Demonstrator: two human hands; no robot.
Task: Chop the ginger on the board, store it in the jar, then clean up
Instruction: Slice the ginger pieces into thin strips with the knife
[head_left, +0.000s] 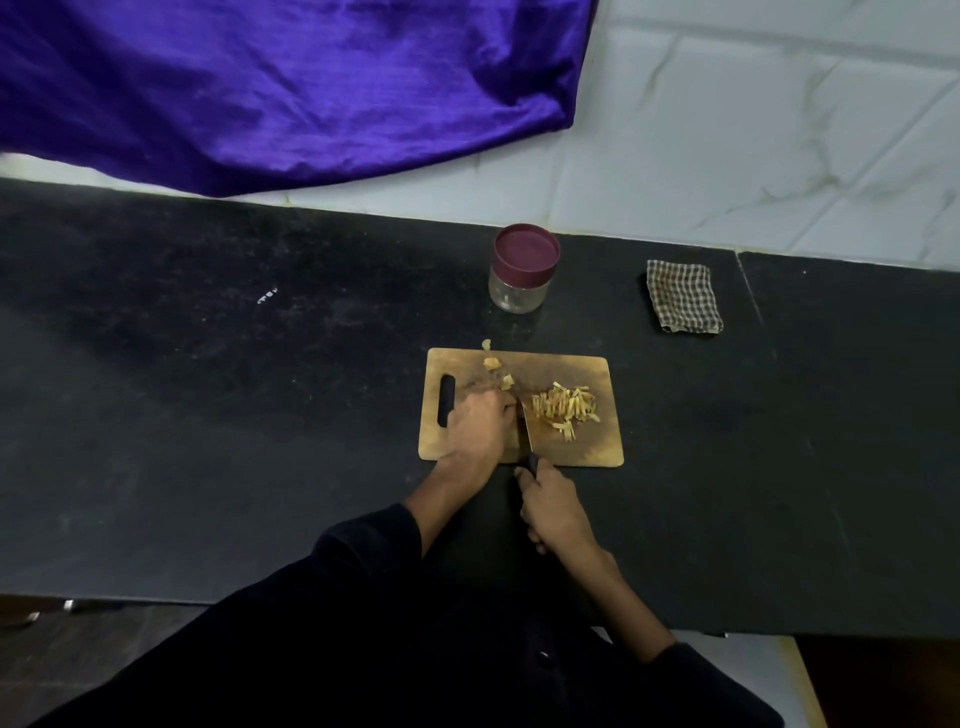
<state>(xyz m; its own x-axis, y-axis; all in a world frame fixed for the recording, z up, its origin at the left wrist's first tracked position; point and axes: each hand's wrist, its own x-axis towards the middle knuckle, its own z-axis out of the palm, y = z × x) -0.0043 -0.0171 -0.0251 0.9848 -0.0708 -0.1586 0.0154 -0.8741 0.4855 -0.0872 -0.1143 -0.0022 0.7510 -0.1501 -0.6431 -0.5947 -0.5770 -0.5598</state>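
Observation:
A wooden chopping board (597, 447) lies on the black counter. A heap of cut ginger strips (563, 408) sits on its right half. A few uncut ginger bits (493, 362) lie near its far edge, and one bit (486, 343) lies just off it. My left hand (475, 423) rests on the board with fingers curled over a ginger piece that is mostly hidden. My right hand (553, 512) grips the dark handle of a knife (525, 428), whose blade lies on the board beside my left fingers. A clear glass jar (518, 291) with a maroon lid (525, 250) stands behind the board, closed.
A folded checked cloth (683, 296) lies at the back right of the counter (260, 389). A purple fabric (285, 88) hangs over the tiled wall at the back left. The counter's front edge runs just below my forearms.

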